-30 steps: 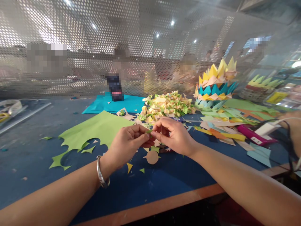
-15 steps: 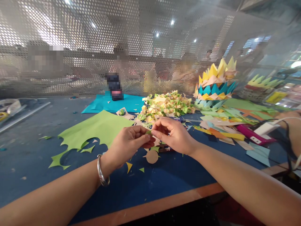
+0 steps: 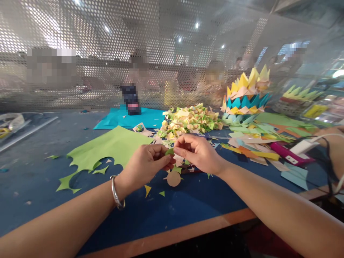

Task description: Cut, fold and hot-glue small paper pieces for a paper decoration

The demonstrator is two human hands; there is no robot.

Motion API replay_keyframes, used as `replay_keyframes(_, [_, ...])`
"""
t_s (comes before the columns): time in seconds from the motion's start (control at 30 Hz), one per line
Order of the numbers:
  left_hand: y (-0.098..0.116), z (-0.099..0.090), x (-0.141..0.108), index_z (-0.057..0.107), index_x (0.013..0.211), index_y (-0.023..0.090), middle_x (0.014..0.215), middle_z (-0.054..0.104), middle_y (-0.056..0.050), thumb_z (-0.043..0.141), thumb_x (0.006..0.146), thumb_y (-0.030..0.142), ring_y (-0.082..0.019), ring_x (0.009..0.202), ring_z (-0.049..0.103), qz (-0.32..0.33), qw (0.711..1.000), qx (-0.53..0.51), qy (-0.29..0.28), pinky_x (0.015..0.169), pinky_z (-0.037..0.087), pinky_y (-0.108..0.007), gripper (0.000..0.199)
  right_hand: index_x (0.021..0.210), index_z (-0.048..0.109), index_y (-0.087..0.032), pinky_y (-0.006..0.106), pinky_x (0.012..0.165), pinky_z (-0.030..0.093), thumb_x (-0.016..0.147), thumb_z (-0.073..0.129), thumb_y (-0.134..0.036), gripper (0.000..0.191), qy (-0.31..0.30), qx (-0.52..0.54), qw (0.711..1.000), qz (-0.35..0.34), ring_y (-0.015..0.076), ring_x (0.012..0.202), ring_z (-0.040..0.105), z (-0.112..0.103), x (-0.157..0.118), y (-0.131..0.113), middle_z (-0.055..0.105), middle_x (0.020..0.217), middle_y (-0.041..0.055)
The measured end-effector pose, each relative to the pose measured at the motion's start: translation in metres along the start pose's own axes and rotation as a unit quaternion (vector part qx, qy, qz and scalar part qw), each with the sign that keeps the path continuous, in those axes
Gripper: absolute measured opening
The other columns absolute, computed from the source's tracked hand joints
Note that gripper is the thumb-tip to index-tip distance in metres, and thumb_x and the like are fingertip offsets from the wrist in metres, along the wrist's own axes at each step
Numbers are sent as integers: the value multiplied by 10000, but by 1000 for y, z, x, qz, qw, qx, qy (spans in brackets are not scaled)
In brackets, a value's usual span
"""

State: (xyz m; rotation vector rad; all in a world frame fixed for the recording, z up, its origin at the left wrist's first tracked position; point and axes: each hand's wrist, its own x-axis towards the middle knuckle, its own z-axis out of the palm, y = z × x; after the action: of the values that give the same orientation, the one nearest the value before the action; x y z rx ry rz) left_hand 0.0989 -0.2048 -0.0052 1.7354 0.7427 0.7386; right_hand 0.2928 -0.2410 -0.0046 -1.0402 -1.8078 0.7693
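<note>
Near the middle of the view, my left hand (image 3: 150,161) pinches a small green paper piece (image 3: 169,152) between thumb and fingers. My right hand (image 3: 197,154) is closed at the same piece, its fingertips at the piece's right edge. Below them on the blue table (image 3: 209,211) lies a round tan paper disc (image 3: 173,178) with green scraps around it. A dark red and black object (image 3: 189,169) is partly hidden under my right hand. Just behind the hands rises a pile of small folded paper pieces (image 3: 192,120).
Green paper (image 3: 99,147) with cut-out curves lies left, blue paper (image 3: 107,119) behind it. A layered paper crown (image 3: 245,98), paper strips (image 3: 258,152) and a magenta device (image 3: 292,154) stand or lie right. A perforated screen (image 3: 161,43) spans the back; another person's arm (image 3: 335,150) is far right.
The green piece shows more clearly between my fingertips and looks slightly turned. Both hands have otherwise hardly moved.
</note>
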Motion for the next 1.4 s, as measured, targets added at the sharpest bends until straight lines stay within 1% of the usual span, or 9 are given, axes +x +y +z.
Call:
replay_keyframes(0.17, [0, -3, -4, 667, 691, 165, 650, 675, -19, 613, 868, 333, -147, 649, 649, 70, 986, 150, 30, 586, 523, -237, 250, 843, 598, -168, 233, 459, 306, 886, 699, -322, 189, -11, 56, 998, 19, 53, 517, 406, -1, 1, -1, 487, 664, -52])
replay_keyframes(0.3, [0, -7, -6, 701, 748, 167, 674, 688, -21, 602, 890, 340, -145, 655, 638, 112, 976, 182, 29, 588, 504, -237, 246, 836, 590, -168, 227, 438, 312, 869, 727, -373, 248, -26, 99, 994, 29, 47, 488, 412, -1, 2, -3, 468, 637, -66])
replay_keyframes(0.5, [0, -8, -4, 657, 725, 166, 690, 704, -35, 547, 925, 377, -146, 658, 659, 84, 986, 140, 20, 590, 494, -240, 311, 809, 573, -167, 233, 452, 303, 913, 652, -424, 288, -34, 75, 996, 22, 52, 497, 401, -3, 4, -4, 449, 621, -65])
replay_keyframes(0.67, [2, -12, 0, 653, 732, 170, 602, 574, 20, 589, 893, 394, -96, 527, 468, 65, 979, 192, 35, 487, 367, -219, 284, 829, 586, -168, 241, 508, 328, 925, 615, -334, 194, -38, -24, 998, 32, 71, 555, 420, -6, 4, -1, 486, 667, -42])
replay_keyframes(0.87, [9, -16, 1, 490, 616, 196, 558, 441, 39, 470, 919, 379, -110, 520, 417, 9, 973, 228, -36, 506, 333, -252, 354, 831, 654, -154, 260, 578, 372, 925, 619, -306, 183, -137, -196, 970, 33, 100, 619, 507, -13, 3, -5, 607, 756, 12])
replay_keyframes(1.0, [13, -19, 0, 446, 573, 206, 543, 453, 27, 462, 884, 345, -122, 514, 413, -20, 961, 262, -83, 511, 307, -278, 341, 896, 683, -144, 271, 630, 393, 922, 620, -263, 137, -212, -248, 945, 36, 131, 717, 564, -17, 4, -8, 665, 860, 54])
replay_keyframes(1.17, [9, -19, -1, 294, 539, 214, 543, 298, 51, 472, 747, 209, -113, 507, 285, -8, 938, 316, -140, 503, 231, -292, 274, 940, 692, -150, 268, 630, 393, 880, 696, -333, 192, -229, -264, 936, 26, 136, 731, 567, -15, 1, -9, 648, 880, 48])
replay_keyframes(1.33, [4, -16, -1, 524, 636, 211, 643, 527, 9, 505, 656, 170, -151, 609, 455, 55, 919, 382, -82, 563, 324, -280, 49, 926, 683, -160, 285, 644, 387, 842, 718, -265, 139, -230, -283, 931, -3, 161, 775, 564, -5, -2, -7, 626, 905, 51])
replay_keyframes(1.4, [3, -15, -2, 612, 707, 203, 725, 600, -26, 503, 661, 159, -177, 689, 523, 92, 918, 384, -49, 620, 376, -289, 126, 887, 674, -164, 289, 645, 385, 841, 709, -247, 101, -228, -280, 932, -12, 161, 766, 556, -3, -3, -7, 611, 874, 41])
